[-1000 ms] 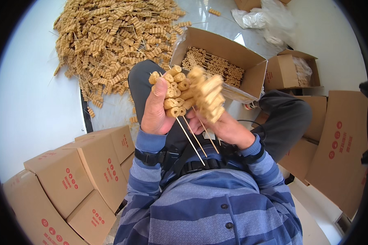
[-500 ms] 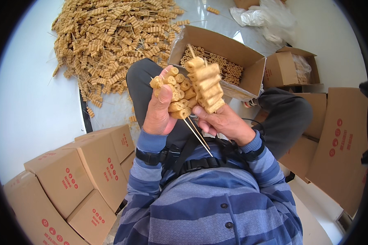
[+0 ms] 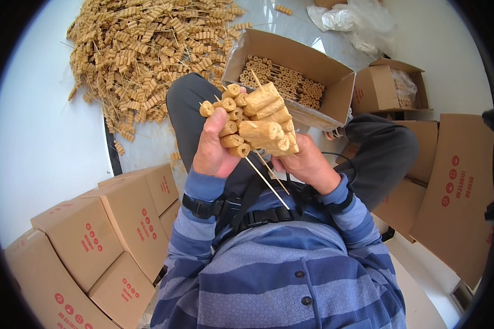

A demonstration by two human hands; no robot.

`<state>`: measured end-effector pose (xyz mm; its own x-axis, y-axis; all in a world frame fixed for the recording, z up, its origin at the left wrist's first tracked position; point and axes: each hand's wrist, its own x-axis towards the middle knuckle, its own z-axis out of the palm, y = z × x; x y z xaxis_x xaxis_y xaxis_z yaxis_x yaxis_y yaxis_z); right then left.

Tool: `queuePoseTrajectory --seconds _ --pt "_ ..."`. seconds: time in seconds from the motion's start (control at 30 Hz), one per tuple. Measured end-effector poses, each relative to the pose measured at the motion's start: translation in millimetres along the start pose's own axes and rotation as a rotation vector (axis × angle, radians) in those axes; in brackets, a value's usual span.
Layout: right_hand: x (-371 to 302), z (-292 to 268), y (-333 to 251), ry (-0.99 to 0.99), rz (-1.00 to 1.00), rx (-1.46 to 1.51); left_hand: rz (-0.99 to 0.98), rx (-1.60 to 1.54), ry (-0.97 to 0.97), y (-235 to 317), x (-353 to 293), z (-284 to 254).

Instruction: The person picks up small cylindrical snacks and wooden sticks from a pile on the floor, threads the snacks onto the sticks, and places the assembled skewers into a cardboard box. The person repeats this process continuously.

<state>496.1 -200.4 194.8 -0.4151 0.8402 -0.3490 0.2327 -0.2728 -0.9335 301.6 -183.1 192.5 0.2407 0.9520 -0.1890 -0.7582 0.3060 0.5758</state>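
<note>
My left hand (image 3: 215,145) is closed round a bundle of skewers (image 3: 233,118), each threaded with golden-brown hollow rolls. Two bare stick ends poke out below it toward my belt. From the right, my right hand (image 3: 308,167) is closed on more skewers (image 3: 269,118) of the same kind, pressed against the bundle's right side. One pointed stick tip rises above these. The rolls hide most of my right fingertips. Just beyond my hands stands an open cardboard box (image 3: 343,94) with rows of skewers (image 3: 291,82) packed inside.
A large heap of loose skewers (image 3: 148,55) covers the floor at the far left. Closed cartons (image 3: 77,236) are stacked at the near left. More boxes (image 3: 450,192) stand at the right, one open box (image 3: 376,90) behind them. Crumpled clear plastic (image 3: 362,24) lies far right.
The skewers in my right hand have tilted from nearly upright to lying more sideways, and have moved left against the bundle. My left hand stays nearly in place.
</note>
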Motion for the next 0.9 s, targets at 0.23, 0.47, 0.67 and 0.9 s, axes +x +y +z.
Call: queuePoseTrajectory --seconds 0.23,0.47,0.67,0.9 --pt "-2 3 12 -0.037 -0.191 -0.245 -0.046 -0.011 -0.007 -4 -8 -12" --pt "-14 -6 -1 0.08 0.08 0.231 -0.015 -0.017 -0.023 -11 -26 -24" --pt "-2 -13 -24 0.177 0.0 0.144 -0.057 0.113 -0.033 -14 -26 -18" --pt "10 15 -37 0.045 0.078 0.387 0.002 0.176 -0.018 -14 -23 -3"
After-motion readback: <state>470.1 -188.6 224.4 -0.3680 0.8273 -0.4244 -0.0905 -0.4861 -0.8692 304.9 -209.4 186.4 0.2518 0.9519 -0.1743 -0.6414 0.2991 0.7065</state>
